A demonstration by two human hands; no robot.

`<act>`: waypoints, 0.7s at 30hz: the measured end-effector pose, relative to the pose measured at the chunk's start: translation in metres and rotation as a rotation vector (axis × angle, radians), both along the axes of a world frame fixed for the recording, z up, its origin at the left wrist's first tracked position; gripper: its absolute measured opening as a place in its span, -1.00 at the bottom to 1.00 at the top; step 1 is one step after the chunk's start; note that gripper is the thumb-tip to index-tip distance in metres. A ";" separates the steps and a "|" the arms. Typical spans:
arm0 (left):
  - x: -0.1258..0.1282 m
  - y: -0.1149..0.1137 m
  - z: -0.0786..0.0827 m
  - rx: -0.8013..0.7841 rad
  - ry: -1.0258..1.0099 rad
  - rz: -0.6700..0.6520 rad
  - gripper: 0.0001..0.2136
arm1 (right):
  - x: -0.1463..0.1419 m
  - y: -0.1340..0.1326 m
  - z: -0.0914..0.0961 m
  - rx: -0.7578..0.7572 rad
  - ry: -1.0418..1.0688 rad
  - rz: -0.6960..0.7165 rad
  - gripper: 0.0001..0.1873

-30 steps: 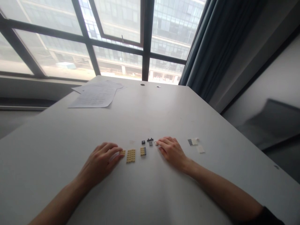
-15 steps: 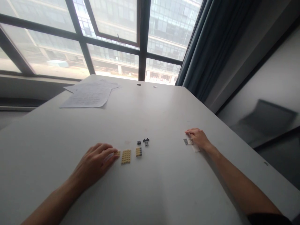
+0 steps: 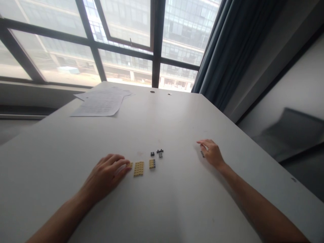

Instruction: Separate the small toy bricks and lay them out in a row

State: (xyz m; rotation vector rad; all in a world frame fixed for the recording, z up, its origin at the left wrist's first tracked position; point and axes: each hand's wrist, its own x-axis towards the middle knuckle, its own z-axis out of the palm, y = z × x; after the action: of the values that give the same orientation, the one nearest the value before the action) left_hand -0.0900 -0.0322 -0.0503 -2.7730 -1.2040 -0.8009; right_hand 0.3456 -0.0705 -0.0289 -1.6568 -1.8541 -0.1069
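Note:
My left hand point(image 3: 108, 172) rests on the table with its fingertips and thumb closed on the edge of a small yellow toy brick piece point(image 3: 130, 165). Just right of it lies a larger yellow brick block point(image 3: 138, 168), then a smaller yellow and blue-grey block point(image 3: 152, 164). Behind these sit a small black brick point(image 3: 152, 154), a long black piece point(image 3: 160, 151) and a light grey piece point(image 3: 160, 155). Farther right, my right hand point(image 3: 212, 154) hovers with thumb and fingers apart over a row of dark grey bricks point(image 3: 202, 154), mostly hidden beneath it.
The white table point(image 3: 162, 125) stretches toward a large window. Printed paper sheets point(image 3: 98, 104) overlap at its far left. A dark curtain point(image 3: 220, 50) hangs beyond the right corner, and a blurred chair point(image 3: 296, 125) stands to the right.
My right hand has shifted left over the grey bricks and now covers the white pieces that showed beside it. My left hand stays at the yellow piece. The view has turned slightly left.

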 end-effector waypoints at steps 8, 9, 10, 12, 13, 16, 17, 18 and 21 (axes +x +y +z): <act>0.002 -0.002 0.005 -0.002 0.010 -0.004 -0.79 | -0.134 -0.007 0.002 -0.152 -0.128 0.267 -0.68; 0.002 -0.002 0.005 -0.004 0.013 -0.005 -0.78 | -0.142 -0.005 0.003 -0.164 -0.146 0.275 -0.69; 0.001 -0.002 0.005 -0.006 0.014 -0.005 -0.78 | -0.148 -0.003 0.003 -0.179 -0.168 0.281 -0.71; 0.001 -0.001 0.005 -0.007 0.011 -0.005 -0.78 | -0.154 0.000 0.004 -0.210 -0.217 0.288 -0.74; 0.000 -0.001 0.005 -0.007 0.007 -0.007 -0.78 | -0.155 0.001 0.004 -0.221 -0.242 0.291 -0.74; 0.000 0.000 0.003 -0.011 -0.001 -0.012 -0.79 | -0.148 0.001 0.002 -0.229 -0.308 0.289 -0.75; -0.001 0.000 0.003 -0.012 -0.001 -0.013 -0.79 | -0.142 0.001 0.001 -0.225 -0.326 0.287 -0.75; -0.001 0.000 0.003 -0.013 0.000 -0.012 -0.79 | -0.134 0.001 0.001 -0.219 -0.341 0.281 -0.74; -0.001 0.000 0.002 -0.016 0.005 -0.014 -0.79 | -0.096 0.003 0.002 -0.203 -0.374 0.226 -0.73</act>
State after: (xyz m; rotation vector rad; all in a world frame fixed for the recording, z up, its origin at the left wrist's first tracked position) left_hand -0.0910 -0.0319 -0.0484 -2.7972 -1.1965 -0.7885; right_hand 0.2494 -0.0676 -0.0270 -1.6288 -2.3914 -0.1439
